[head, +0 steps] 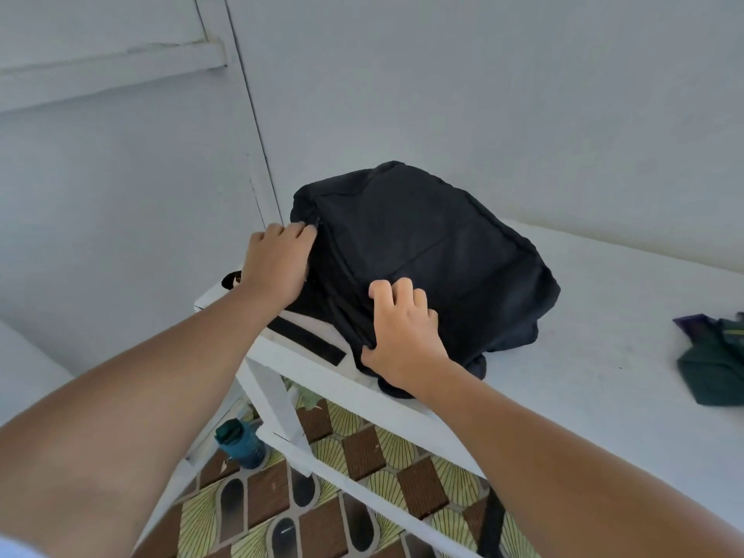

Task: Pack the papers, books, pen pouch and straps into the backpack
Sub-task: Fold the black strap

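A black backpack (422, 251) lies flat on a white table (604, 356), close to the table's left end and near the wall behind it. Both of the person's bare arms reach forward and down from the near edge of the view, forearms stretched almost straight, converging on the bag.

The left hand (277, 263) sits at the bag's left edge, back of the hand up, wrist slightly bent. Its fingers curl down over the fabric at the corner, just beside a small zipper pull (319, 222); whether they actually pinch the pull or only the cloth beside it is not clear from here.

The right hand (402, 336) rests on the near side of the bag, knuckles raised, fingers bent and spread a little, tips dug into the black fabric while the thumb hooks under the lower edge, so it grips a fold of the bag.

A black strap (306, 336) lies on the tabletop between the two forearms, running out from under the bag. A dark green cloth item (712, 364) lies well apart at the table's right side. Below the table, a teal bottle (239, 445) stands on the patterned tile floor (362, 457).
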Motion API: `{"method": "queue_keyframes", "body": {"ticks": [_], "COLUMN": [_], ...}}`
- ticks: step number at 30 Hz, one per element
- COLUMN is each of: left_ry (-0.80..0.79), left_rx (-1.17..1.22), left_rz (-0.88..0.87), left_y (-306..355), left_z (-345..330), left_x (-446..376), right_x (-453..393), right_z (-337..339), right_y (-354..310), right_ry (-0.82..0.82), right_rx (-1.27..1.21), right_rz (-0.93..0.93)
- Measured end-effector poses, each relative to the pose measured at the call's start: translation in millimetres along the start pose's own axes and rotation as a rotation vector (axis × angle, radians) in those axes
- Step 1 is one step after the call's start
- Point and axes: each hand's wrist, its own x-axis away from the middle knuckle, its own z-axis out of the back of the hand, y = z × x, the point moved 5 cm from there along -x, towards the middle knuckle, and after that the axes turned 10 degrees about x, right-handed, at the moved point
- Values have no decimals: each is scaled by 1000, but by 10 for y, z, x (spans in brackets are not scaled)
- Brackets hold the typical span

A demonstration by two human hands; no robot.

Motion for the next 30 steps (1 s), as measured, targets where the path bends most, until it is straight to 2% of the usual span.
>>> {"method": "queue_keyframes", "body": {"ticks": [3, 8, 12, 16, 21, 25, 30], "left_ry": [29, -21, -61, -102, -225, -255, -326], "left_rx": [-67, -96, -112, -94, -84, -110, -77], "left_rz": [-35, -115, -269, -422, -502, -544, -529], "left_y": [55, 222, 416, 847, 1731, 2046, 2069], "left_z": [8, -27, -18, 21, 45, -41, -36], "left_x": [-76, -103, -24, 107, 117, 109, 48], "right_x": [-20, -95, -119, -134, -62, 39, 186], "right_z": [-8, 46, 108, 116, 1, -80, -81], "right_y": [22, 205, 625, 1279, 1932, 2138, 2226], "right_ry": [17, -24, -81, -76, -15, 3, -70], "right_rx": [-24, -21, 44, 186, 390, 307, 155], "right_rz": [5, 41, 44, -73, -242, -277, -269]}}
